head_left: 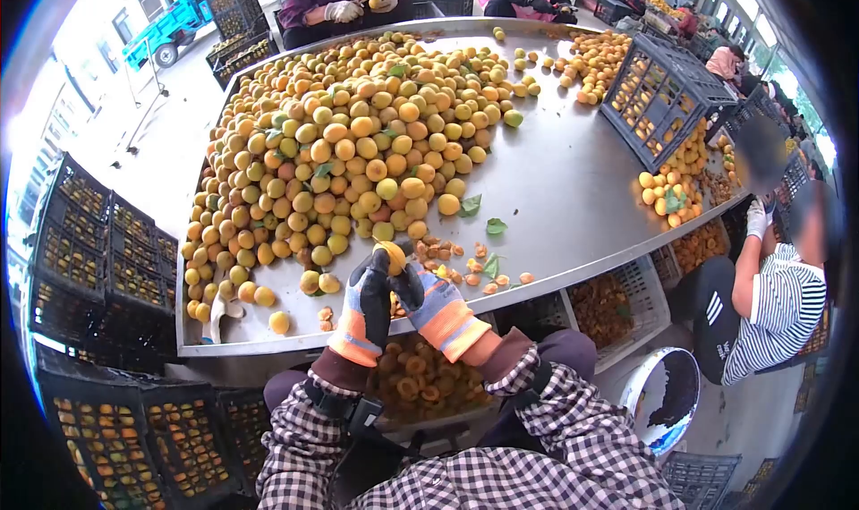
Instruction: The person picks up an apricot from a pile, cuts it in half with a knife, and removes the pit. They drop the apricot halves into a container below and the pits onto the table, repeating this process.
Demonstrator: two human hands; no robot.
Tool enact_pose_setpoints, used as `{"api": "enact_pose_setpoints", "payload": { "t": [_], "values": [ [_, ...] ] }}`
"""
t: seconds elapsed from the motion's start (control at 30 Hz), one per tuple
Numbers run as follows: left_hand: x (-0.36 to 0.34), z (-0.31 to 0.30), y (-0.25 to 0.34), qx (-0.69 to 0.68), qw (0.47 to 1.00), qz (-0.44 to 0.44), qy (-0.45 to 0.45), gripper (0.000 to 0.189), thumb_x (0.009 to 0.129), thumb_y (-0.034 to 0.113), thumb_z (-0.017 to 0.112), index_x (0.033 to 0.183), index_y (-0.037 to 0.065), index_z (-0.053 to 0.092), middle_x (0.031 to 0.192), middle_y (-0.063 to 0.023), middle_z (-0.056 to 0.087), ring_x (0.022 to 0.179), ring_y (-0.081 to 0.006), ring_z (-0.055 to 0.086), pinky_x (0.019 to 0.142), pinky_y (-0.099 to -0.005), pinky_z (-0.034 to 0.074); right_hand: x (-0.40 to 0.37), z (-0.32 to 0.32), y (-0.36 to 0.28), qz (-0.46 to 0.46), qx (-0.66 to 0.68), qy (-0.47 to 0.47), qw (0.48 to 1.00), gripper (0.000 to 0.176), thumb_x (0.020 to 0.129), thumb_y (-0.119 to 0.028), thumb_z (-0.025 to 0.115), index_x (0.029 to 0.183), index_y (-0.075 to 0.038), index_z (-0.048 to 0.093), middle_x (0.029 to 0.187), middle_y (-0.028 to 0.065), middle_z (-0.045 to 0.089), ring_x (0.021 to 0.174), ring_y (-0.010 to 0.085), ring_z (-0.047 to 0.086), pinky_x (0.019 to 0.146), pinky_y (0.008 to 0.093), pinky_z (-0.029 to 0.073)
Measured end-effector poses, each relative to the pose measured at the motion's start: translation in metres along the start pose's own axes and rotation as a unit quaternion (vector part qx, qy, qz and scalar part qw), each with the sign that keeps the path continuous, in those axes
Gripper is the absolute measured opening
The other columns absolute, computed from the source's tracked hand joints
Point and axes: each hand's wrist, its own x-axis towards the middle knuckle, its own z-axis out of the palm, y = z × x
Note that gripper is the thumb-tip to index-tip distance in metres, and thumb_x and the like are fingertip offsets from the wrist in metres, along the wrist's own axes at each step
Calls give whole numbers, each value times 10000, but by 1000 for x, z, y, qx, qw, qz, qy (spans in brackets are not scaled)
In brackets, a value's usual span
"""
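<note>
An apricot (pixel 391 256) is held up at the near edge of the metal table, pinched between my gloved hands. My left hand (pixel 362 306) grips it from the left with closed fingers. From the right, the closed fingers of my right hand (pixel 437 306) press against the same fruit; the fingertips are partly hidden. Both gloves are dark at the fingers with orange cuffs. Right beyond my hands lie split apricot pieces (pixel 438 249), and a large heap of whole apricots (pixel 358 143) rises behind. Below my hands, a crate of apricot halves (pixel 416 380) stands between my knees.
The steel table (pixel 573 179) has a raised rim. A tilted black crate (pixel 667 98) spills apricots at the right. Stacked fruit crates (pixel 89 242) stand left, a white bucket (pixel 662 398) at lower right. A person in a striped shirt (pixel 783 304) sits right; others sit opposite.
</note>
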Motion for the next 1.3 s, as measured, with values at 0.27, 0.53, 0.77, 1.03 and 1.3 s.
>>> {"api": "enact_pose_setpoints", "payload": {
  "t": [0.27,0.53,0.77,1.03,1.3],
  "values": [
    [11,-4,-6,-22,1000,0,1,421,977,326,537,1236,-3,583,1127,-54,640,1010,-144,601,878,-286,478,2,-24,-14,48,-96,-1,994,514,896,-102,476,1397,-61,368,1207,245,586,1043,390,612,864,452,498],
    [20,-4,-16,105,991,83,18,396,920,117,616,1287,-9,533,1072,-26,630,903,-90,595,792,-231,496,2,-32,-21,43,-120,-22,992,572,916,-133,488,1452,-76,296,1148,229,624,1008,370,632,852,453,497],
    [11,11,2,90,987,131,26,347,884,104,650,1207,-9,593,1027,-21,632,902,-81,578,775,-210,480,2,-19,-7,-78,150,69,983,652,842,-100,636,1424,-66,345,1131,239,622,1030,378,624,839,420,510],
    [0,-3,9,-22,998,62,-11,526,892,293,635,1309,-4,513,879,-42,620,622,-77,532,550,-199,432,11,-37,-10,73,407,5,910,549,854,13,625,1366,-21,431,1112,61,614,963,102,578,838,253,497],
    [-8,-26,15,-44,999,-8,-28,543,919,305,616,1365,32,472,1027,-46,625,732,-70,551,596,-183,433,-17,-98,-10,-22,167,-287,943,477,892,-91,631,1333,10,483,1188,93,622,1036,120,562,886,274,469]
  ]
}}
